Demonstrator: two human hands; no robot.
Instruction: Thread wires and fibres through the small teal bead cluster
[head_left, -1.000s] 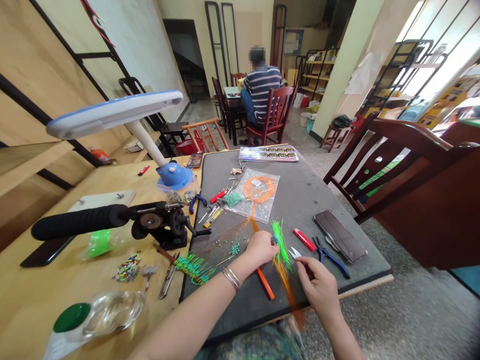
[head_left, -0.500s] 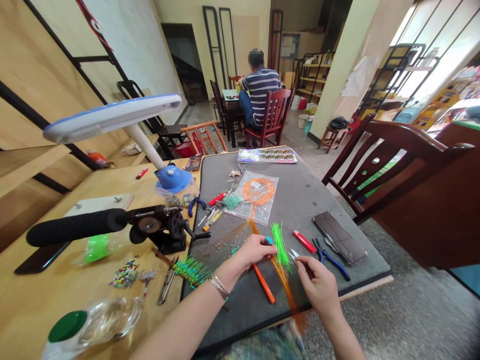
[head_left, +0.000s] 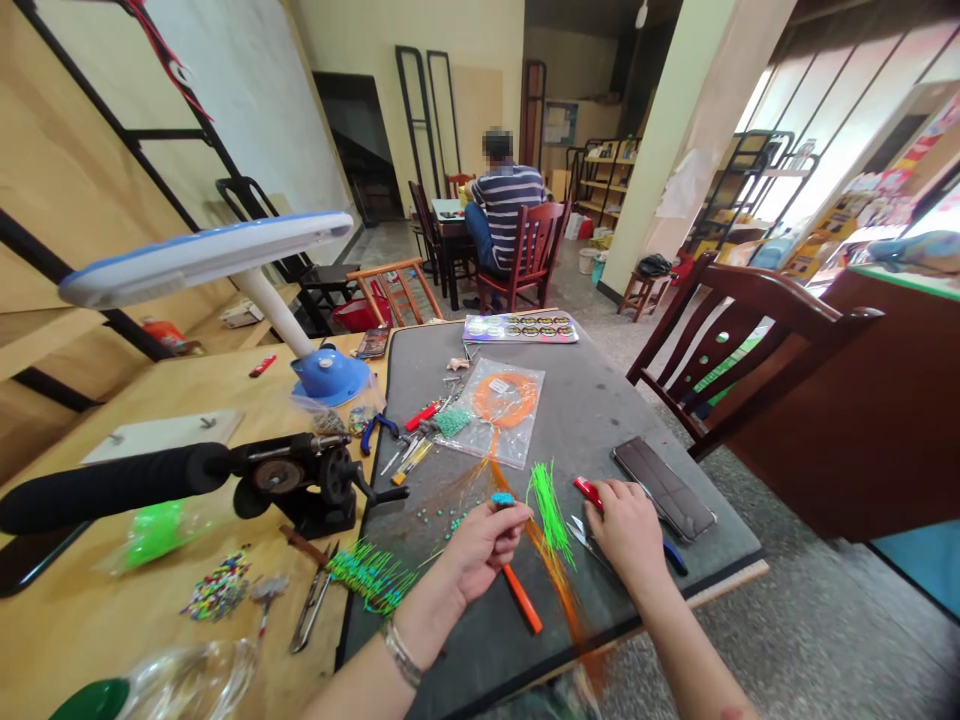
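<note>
My left hand [head_left: 484,550] is closed in a pinch over the dark mat, with a small bright-blue piece [head_left: 502,499] at its fingertips. What the blue piece is made of is too small to tell. Over on the right, my right hand [head_left: 634,530] has its fingers curled round the near end of a red lighter [head_left: 588,491] that lies on the mat. Small scissors [head_left: 581,532] rest beside that thumb, their handles hidden. Between my hands lie a bundle of bright green strands [head_left: 550,512] and long orange fibres [head_left: 555,565]. An orange stick [head_left: 523,600] sits below my left hand.
A phone [head_left: 664,488] and blue-handled pliers [head_left: 675,556] lie right of my right hand. A hand-cranked vise [head_left: 300,480] and a blue lamp base [head_left: 330,375] stand left. A plastic bag with an orange coil [head_left: 517,440] lies ahead. Another person [head_left: 506,215] sits far back.
My right hand has left the scissors on the mat and moved up onto the red lighter. My left hand has drawn back from the green strands, still pinching the blue piece. The view has shifted.
</note>
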